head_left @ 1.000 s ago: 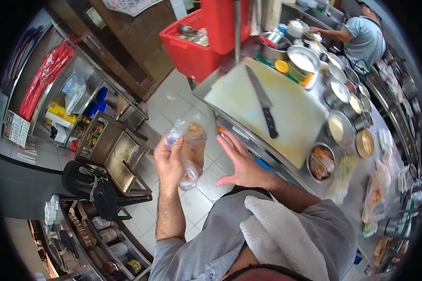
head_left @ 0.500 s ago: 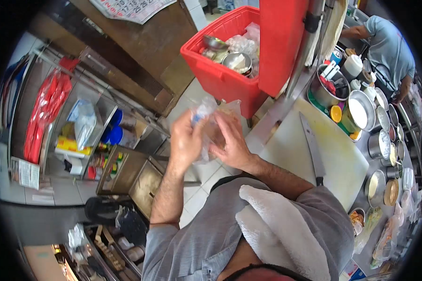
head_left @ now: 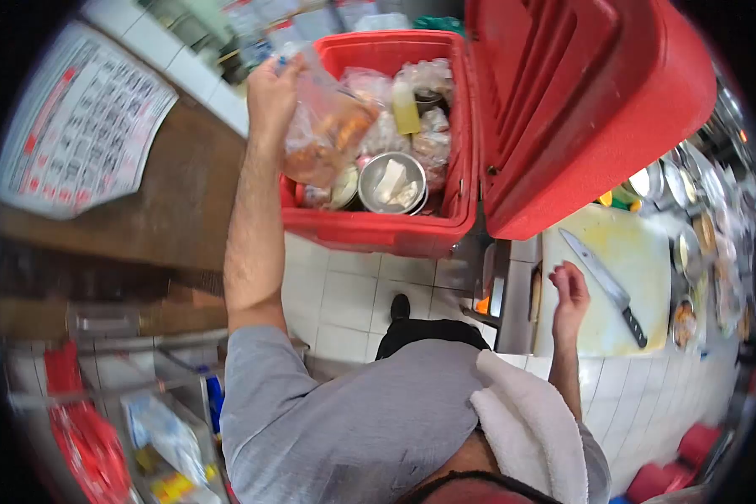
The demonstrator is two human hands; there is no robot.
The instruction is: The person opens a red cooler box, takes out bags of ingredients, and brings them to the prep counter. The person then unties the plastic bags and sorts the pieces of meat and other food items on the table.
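Note:
My left hand [head_left: 272, 94] is closed on the top of a clear plastic bag [head_left: 323, 139] with orange-coloured food in it. The bag hangs over the left side of an open red cooler box [head_left: 378, 225]. Inside the box, a metal bowl [head_left: 376, 178] holds white pieces. Several bagged foods [head_left: 433, 139] lie behind it, along with a container of yellow contents [head_left: 406, 116]. My right hand [head_left: 569, 290] holds nothing. Its fingers are loosely bent at the left edge of a cutting board [head_left: 617, 323], close to a large knife [head_left: 596, 270] lying there.
The cooler's red lid [head_left: 580, 109] stands raised on the right. Metal bowls and food bags [head_left: 714, 252] crowd the counter past the board. A calendar [head_left: 84, 118] hangs on the left, above a brown wooden surface [head_left: 143, 244]. White floor tiles [head_left: 344, 298] run below the box.
I have turned to face the cooler. Both hands were together at the bag; now the left alone holds it over the box, and the right has let go and moved beside the board.

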